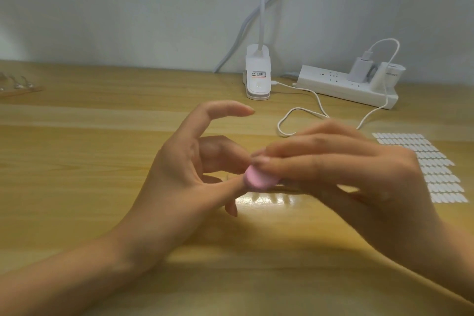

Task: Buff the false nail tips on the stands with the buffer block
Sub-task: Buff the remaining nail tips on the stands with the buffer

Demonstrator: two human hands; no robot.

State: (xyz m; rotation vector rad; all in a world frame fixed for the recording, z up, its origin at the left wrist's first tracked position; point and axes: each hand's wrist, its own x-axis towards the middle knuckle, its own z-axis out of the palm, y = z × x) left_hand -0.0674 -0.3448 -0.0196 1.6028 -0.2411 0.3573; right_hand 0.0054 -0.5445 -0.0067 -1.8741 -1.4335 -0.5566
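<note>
My right hand [341, 172] is shut on a pink buffer block [259, 179], whose rounded end pokes out to the left from under the fingers. My left hand [187, 174] sits right beside it, thumb tip touching the block's left end, index finger raised and curved. What the left thumb and middle finger pinch is hidden behind the block. A row of clear nail tips [272, 199] lies on the table just below the block, partly covered by my right hand. Another stand with clear nail tips [18, 84] rests at the far left edge.
A white sheet of adhesive tabs [436, 174] lies to the right. At the back stand a white clip lamp base [257, 77] and a power strip [346, 87] with plugs; a white cable [300, 113] loops across the wooden table [102, 136].
</note>
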